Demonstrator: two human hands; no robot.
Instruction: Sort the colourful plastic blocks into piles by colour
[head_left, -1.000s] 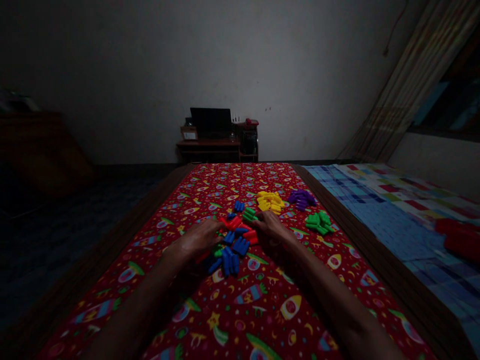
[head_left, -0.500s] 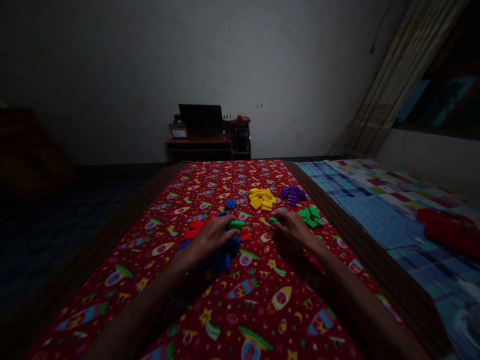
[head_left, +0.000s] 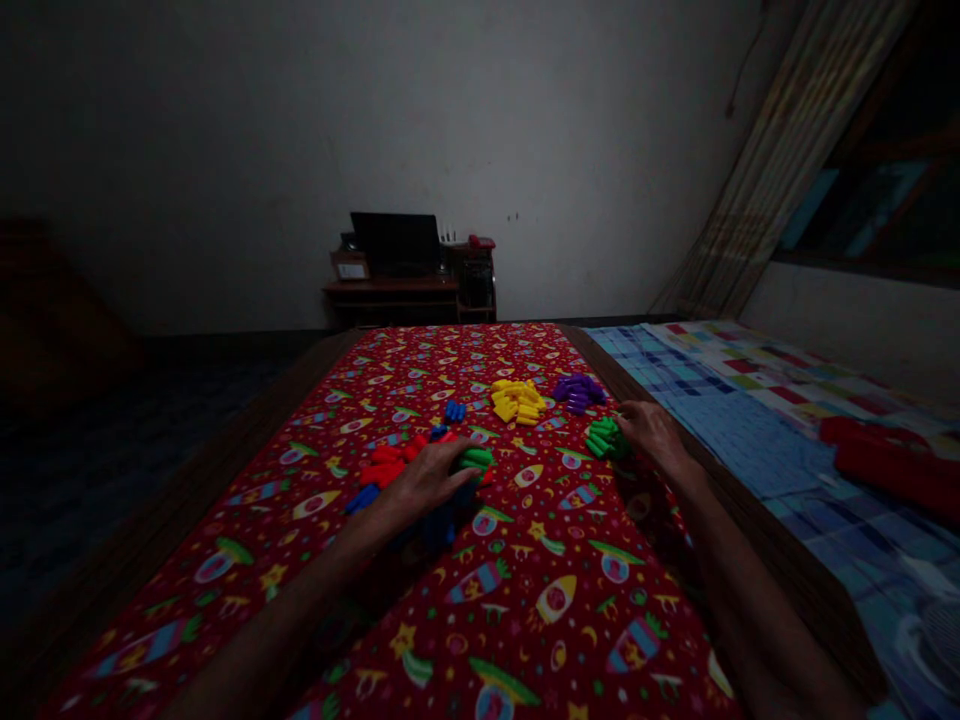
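Note:
My left hand [head_left: 433, 474] is closed on short green plastic blocks [head_left: 475, 457], its thumb and fingers curled around them. Beneath and beside it lies a mixed heap of red blocks [head_left: 385, 464] and blue blocks [head_left: 441, 528], partly hidden by the hand. At the right side of the cloth, my right hand [head_left: 654, 434] rests against a small pile of green blocks [head_left: 602, 438]. Its fingers are loosely bent and apart, with no block visible between them. Yellow blocks [head_left: 517, 402] and purple blocks [head_left: 579, 392] form separate piles farther back.
A few blue blocks [head_left: 454, 411] lie behind the mixed heap. The red patterned cloth [head_left: 525, 560] covers a long table with dark wooden edges [head_left: 780, 560]. To the right is a bed with a checked blue cover [head_left: 765, 440]; a desk with a monitor [head_left: 397, 243] stands by the far wall.
My right hand has moved right with a green block, from mid-cloth to the far side of the green pile, and no longer visibly holds it. My left hand keeps its green blocks.

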